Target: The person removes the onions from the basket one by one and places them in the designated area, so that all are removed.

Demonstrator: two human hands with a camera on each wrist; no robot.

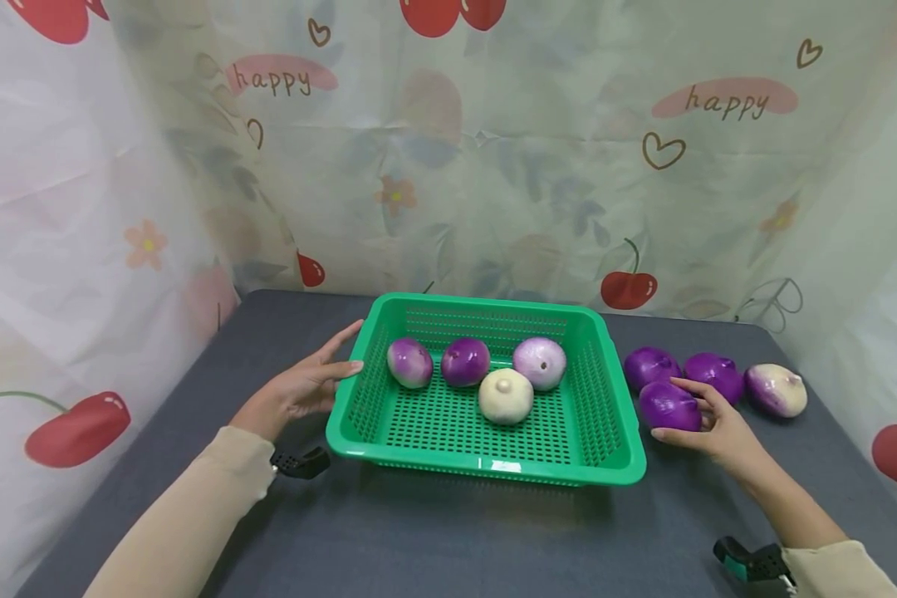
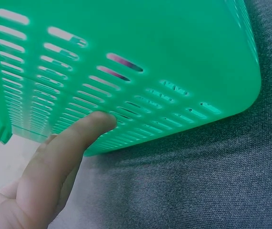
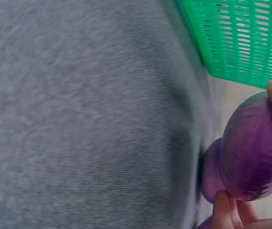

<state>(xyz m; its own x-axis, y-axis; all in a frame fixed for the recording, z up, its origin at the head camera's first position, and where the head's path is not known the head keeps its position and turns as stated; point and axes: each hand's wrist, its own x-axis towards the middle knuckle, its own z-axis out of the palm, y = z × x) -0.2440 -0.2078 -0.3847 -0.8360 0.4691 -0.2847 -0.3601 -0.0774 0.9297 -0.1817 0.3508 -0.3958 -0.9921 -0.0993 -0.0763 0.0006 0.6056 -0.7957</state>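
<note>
My right hand (image 1: 725, 432) grips a purple onion (image 1: 670, 407), thumb on its near side and fingers on its far side. In the right wrist view this glossy onion (image 3: 252, 148) hides part of another behind it. My left hand (image 1: 306, 390) rests against the left side of a green plastic basket (image 1: 486, 471), fingers mostly straight, a fingertip touching its slotted wall (image 2: 126, 90). Inside the basket lie a purple-and-white onion (image 1: 410, 363), a dark purple one (image 1: 465, 362), a pale purple one (image 1: 540, 363) and a cream-white one (image 1: 506, 397).
Beyond my right hand lie two purple onions (image 1: 650, 367) (image 1: 713, 375) and a white-and-purple onion (image 1: 776, 390). The grey tabletop (image 1: 448, 540) runs back to a printed curtain (image 1: 493, 208). A thin cord (image 1: 781, 303) hangs at the back right.
</note>
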